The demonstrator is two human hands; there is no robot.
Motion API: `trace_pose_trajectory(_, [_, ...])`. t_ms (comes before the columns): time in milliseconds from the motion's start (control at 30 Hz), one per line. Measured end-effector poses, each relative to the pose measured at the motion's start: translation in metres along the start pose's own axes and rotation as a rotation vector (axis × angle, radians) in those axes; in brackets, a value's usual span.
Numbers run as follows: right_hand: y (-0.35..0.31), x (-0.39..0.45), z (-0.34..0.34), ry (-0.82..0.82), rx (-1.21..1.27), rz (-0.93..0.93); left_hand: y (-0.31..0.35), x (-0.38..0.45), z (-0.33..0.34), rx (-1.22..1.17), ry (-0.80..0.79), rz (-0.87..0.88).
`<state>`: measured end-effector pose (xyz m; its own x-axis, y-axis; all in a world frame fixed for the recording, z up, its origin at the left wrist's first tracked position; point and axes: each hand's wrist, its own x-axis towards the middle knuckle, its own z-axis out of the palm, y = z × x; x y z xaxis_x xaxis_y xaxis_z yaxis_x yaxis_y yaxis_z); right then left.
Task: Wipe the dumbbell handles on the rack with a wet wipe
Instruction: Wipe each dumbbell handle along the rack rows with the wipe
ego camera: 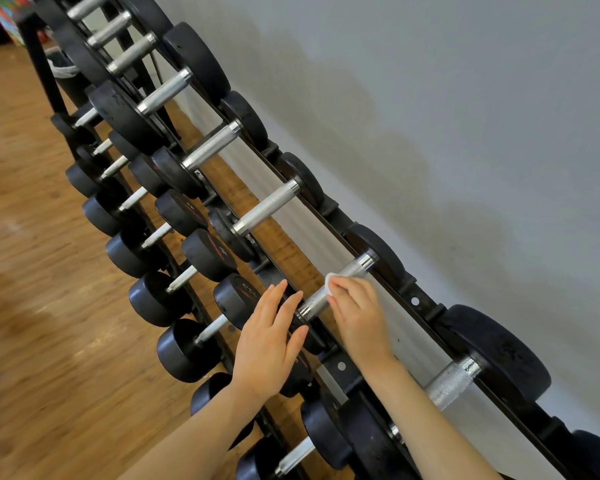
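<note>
Grey wall (pixel 465 98) runs behind a long black dumbbell rack (pixel 414 301) that stands on a wooden floor (pixel 32 306), its tiers slanting across the head view from upper left to lower right. Black round-headed dumbbells fill the upper tier with knurled silver handles, and a lower tier (pixel 146 251) of smaller ones sits nearer the floor side. The right hand (pixel 357 313) presses a small white wet wipe (pixel 328 284) against the middle of one upper-tier dumbbell handle (pixel 336 284), fingers curled over the wipe and the bar, so that only a corner of the wipe shows above the fingertips. The left hand (pixel 271 334) lies flat with straight fingers on the near black head (pixel 243 296) of that same dumbbell, just beside the handle's chrome collar, holding nothing. The two hands sit close together, either side of the near end of the handle. Next along the tier, towards the lower right, a larger dumbbell's handle (pixel 451 382) shows behind the right forearm.
</note>
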<state>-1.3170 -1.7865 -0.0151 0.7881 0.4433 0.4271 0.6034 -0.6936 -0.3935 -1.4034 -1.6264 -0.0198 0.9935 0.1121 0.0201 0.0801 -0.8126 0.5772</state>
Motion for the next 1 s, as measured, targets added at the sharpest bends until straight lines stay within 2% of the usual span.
trace_pose_trajectory(167, [0.006,0.009,-0.006,0.077,0.077,0.161,0.0,0.0,0.001,-0.009,-0.002,0.001])
trace_pose_trajectory(300, [0.008,0.002,-0.001,0.015,0.028,-0.028,-0.001,0.0,0.001,-0.02,-0.002,-0.001])
trace_pose_trajectory(433, [0.015,0.007,-0.008,0.139,0.145,0.158,-0.001,0.0,0.002,-0.012,-0.003,0.001])
trace_pose_trajectory(633, [0.005,-0.006,0.011,0.169,0.236,0.259,-0.001,0.0,0.003,-0.015,-0.001,-0.007])
trace_pose_trajectory(767, [0.012,0.003,0.005,0.248,0.282,0.337,0.0,0.0,0.003,-0.01,-0.005,-0.007])
trace_pose_trajectory(867, [0.008,0.003,0.002,0.249,0.227,0.287,0.0,0.0,0.001,-0.006,-0.008,-0.007])
trace_pose_trajectory(1000, [0.01,-0.003,0.001,0.163,0.167,0.163,0.001,0.0,0.0,-0.002,-0.011,-0.008])
